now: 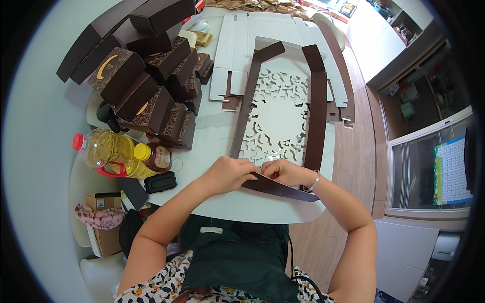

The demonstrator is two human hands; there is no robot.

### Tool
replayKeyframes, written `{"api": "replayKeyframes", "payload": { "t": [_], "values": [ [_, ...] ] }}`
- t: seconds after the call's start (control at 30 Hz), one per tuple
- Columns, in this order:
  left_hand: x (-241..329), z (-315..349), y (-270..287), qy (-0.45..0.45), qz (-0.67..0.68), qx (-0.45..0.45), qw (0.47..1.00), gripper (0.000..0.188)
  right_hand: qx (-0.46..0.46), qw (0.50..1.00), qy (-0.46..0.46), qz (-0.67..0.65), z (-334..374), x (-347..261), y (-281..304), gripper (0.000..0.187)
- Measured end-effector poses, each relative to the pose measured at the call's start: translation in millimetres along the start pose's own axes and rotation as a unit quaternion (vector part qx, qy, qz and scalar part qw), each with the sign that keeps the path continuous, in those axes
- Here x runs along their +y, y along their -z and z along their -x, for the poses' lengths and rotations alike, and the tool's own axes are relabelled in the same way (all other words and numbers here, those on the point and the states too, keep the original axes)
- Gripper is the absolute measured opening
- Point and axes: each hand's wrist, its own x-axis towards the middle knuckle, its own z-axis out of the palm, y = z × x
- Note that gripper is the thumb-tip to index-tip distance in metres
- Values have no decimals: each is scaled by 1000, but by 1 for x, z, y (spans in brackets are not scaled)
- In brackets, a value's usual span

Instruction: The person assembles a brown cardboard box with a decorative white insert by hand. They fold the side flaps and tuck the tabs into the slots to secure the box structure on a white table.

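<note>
In front of me on the white table lies a long dark brown cardboard box [317, 116] with its side walls raised. Its white base [277, 108] has a cut-out scroll pattern. My left hand [230, 174] is closed on the near left corner of the box, with the thumb on the outside of the near wall [283, 189]. Just inside that wall is my right hand [286, 173], its fingers curled down and pinching at the wall's inner edge. The fingertips of the right hand are partly hidden. At the far end, two corner flaps stand up, bent inward.
Flat cardboard blanks [275, 30] lie beyond the box. Folded brown boxes [161, 108] are piled at the left. Nearer stand an oil bottle [113, 151], a brown jar with a yellow lid [154, 156] and a black case [160, 182]. Packets [257, 6] line the far edge.
</note>
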Motion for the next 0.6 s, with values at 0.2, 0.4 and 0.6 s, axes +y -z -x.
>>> {"api": "replayKeyframes", "payload": {
  "t": [0.2, 0.4, 0.6],
  "values": [
    [-8, -4, 3, -24, 30, -19, 999, 15, -27, 997, -6, -70, -2, 12, 2, 14],
    [-18, -13, 2, -31, 47, -22, 998, 16, -62, 969, -197, -136, 2, -1, 18, 39],
    [-18, -18, -2, 3, 0, -14, 1000, 17, -23, 955, -286, -75, 7, -41, 28, 68]
  ]
}}
